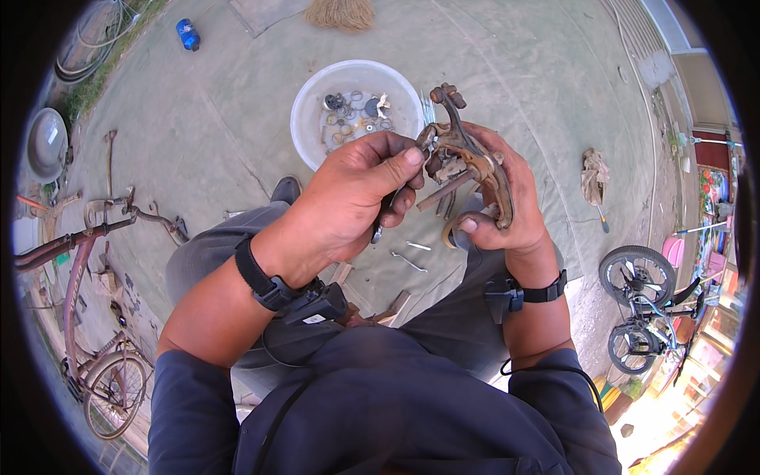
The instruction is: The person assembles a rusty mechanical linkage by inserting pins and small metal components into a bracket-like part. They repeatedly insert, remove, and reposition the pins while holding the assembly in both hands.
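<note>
My right hand (511,186) is wrapped round a rusty bicycle brake caliper (492,176) with curved arms and a bolt at its top end. The thumb presses the lower tip of one arm. At the caliper's left side my left hand (352,190) is closed, thumb and forefinger pinched close to a nut. A small metal end that looks like part of a wrench (377,234) sticks out below its fingers; the rest is hidden by the hand. Beyond both hands stands a white plastic basin (305,119) with small metal parts (348,123) in it.
Between my knees, a small wrench (409,261) lies on the green ground sheet (237,95). A tape roll (453,235) is by my right leg. An old bicycle (79,301) stands at left, another bicycle (637,305) at right. Farther off are a blue bottle (188,35) and a crumpled rag (594,176).
</note>
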{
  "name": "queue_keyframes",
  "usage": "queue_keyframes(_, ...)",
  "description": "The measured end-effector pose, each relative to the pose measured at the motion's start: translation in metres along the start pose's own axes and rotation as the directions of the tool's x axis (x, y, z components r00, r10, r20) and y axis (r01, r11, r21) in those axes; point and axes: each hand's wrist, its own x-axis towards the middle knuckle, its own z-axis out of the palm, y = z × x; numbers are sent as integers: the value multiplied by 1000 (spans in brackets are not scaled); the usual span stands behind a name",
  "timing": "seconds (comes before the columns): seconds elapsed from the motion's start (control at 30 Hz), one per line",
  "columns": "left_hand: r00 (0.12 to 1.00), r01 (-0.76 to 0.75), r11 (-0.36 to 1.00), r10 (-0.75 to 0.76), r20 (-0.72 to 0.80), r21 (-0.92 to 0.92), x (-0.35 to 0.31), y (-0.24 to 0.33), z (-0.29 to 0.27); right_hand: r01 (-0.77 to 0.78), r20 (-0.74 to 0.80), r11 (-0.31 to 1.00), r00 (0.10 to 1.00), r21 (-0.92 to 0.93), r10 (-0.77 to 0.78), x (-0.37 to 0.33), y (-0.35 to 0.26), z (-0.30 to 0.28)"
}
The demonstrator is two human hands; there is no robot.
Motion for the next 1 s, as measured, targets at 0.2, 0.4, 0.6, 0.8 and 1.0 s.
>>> queue_keyframes(0.2,999,-52,997,53,-6,50,1,0,-2,-37,-19,998,999,48,38,-3,9,3)
queue_keyframes(0.4,1000,26,998,-27,-11,-51,-4,-2,4,-5,-37,1000,999,12,5,-3,8,4)
queue_keyframes(0.6,1000,16,999,-16,9,-33,-4,-3,2,-93,-22,990,995,109,96,-6,6,4)
queue_keyframes(0.8,999,-35,999,35,-11,28,-4,-3,-1,-138,-12,956,989,259,146,-10,11,4)
queue_keyframes(1.0,994,-107,976,110,-8,188,-2,-4,-2,-131,-25,871,986,474,162,-13,14,10)
